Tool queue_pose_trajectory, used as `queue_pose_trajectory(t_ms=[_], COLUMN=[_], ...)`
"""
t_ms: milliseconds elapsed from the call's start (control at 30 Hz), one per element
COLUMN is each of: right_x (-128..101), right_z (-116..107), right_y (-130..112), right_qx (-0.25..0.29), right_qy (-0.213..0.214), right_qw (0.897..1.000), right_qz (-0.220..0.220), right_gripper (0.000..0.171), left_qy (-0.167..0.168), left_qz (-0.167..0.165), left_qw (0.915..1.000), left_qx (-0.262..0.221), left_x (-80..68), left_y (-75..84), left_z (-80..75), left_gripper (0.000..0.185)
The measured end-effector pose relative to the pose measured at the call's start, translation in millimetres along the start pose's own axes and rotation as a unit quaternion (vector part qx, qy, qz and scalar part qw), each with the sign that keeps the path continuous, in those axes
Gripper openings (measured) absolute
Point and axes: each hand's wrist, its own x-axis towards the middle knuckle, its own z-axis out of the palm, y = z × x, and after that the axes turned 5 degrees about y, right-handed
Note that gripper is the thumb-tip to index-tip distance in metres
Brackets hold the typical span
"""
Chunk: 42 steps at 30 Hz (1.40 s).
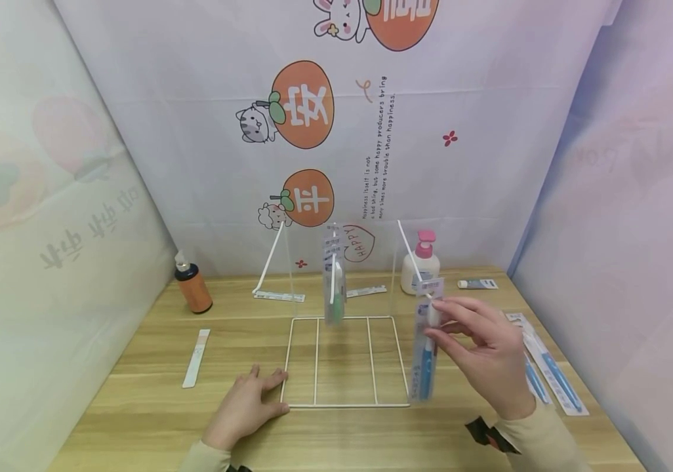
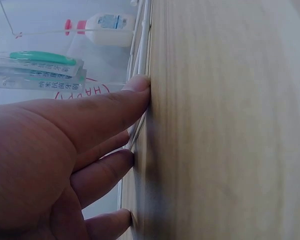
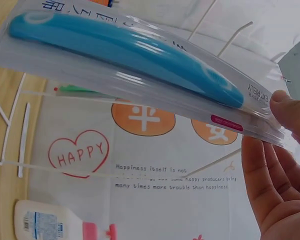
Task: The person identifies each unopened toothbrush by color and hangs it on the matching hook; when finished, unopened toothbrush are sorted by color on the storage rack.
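Note:
My right hand (image 1: 487,347) pinches a packaged blue toothbrush (image 1: 426,367) between thumb and fingers near its upper end. The pack hangs upright at the front tip of the right prong of a white wire rack (image 1: 348,406). Whether the prong passes through the pack's hole is too small to tell. In the right wrist view the blue handle (image 3: 125,55) shows through clear plastic. My left hand (image 1: 249,406) rests on the table, its thumb and fingertips touching the rack's left base wire. Several packs, the front one with a green toothbrush (image 1: 338,295), hang from the middle prong.
Two packaged blue toothbrushes (image 1: 557,370) lie at the right. Behind the rack stands a white pump bottle (image 1: 416,272), with a small tube (image 1: 478,284) beside it. An orange-labelled bottle (image 1: 195,288) and a flat white strip (image 1: 196,359) are at the left.

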Motion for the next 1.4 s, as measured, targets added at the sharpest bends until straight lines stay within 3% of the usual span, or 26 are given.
queue_pose_trajectory(t_ms=[100,233,333,733,1100,1400], right_x=[-1.2,-0.4,2.5,22.5,44.5,54.4], right_z=[1.4,5.0,9.2,27.8,42.8,49.3], right_y=[6.2,18.4,28.6,74.9,118.8,135.3], right_qx=[-0.018,-0.046,-0.070,-0.154,-0.152,-0.183], right_qy=[-0.003,-0.009,-0.011,0.024,0.026,0.036], right_qw=[1.000,0.999,0.997,0.988,0.988,0.982], right_qz=[0.005,0.014,0.014,0.009,0.015,0.004], right_gripper=[0.039,0.060,0.065,0.055,0.041,0.038], left_qy=[0.000,-0.001,-0.002,-0.001,-0.003,-0.001], left_qz=[0.000,0.000,0.000,0.002,0.005,0.009], left_qw=[1.0000,1.0000,1.0000,1.0000,1.0000,1.0000], left_qx=[-0.002,-0.002,0.001,0.002,0.002,-0.003], left_x=[-0.1,0.0,0.1,0.7,1.1,0.3], left_y=[-0.3,-1.1,-1.8,-3.2,-3.4,-0.9], left_z=[0.2,0.9,1.1,1.9,1.6,0.1], left_gripper=[0.063,0.062,0.064,0.064,0.063,0.064])
